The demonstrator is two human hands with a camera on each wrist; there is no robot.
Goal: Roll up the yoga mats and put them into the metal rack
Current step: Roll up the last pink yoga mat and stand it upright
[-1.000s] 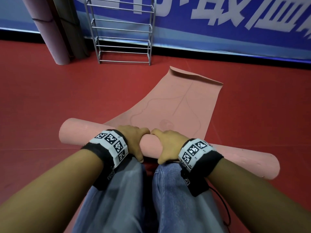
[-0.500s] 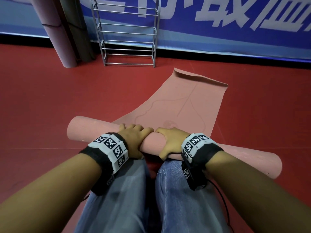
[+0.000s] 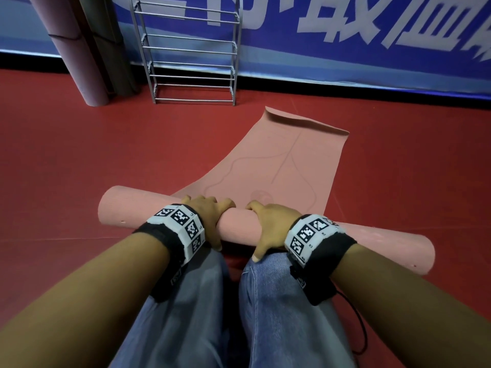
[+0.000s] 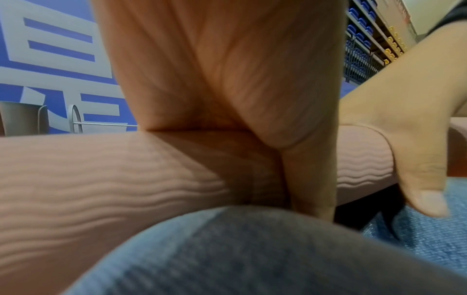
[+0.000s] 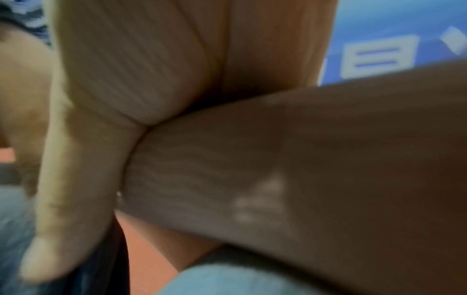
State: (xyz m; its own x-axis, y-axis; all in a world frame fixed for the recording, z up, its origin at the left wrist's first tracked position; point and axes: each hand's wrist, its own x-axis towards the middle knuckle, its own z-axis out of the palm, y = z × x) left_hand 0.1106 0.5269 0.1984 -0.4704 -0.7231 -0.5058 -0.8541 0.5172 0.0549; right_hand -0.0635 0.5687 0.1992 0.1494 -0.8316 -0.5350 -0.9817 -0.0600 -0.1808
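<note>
Only head view shows metal rack point(image 3: 190, 53).

Red floor point(image 3: 79, 160) bears the pink mat point(image 3: 287, 166) and metal rack point(image 3: 194, 62).

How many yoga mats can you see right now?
3. A pink mat, partly rolled, lies on the floor under both hands. A rolled pink mat and a dark rolled mat stand against the wall, left of the metal rack. More may be out of view.
</note>
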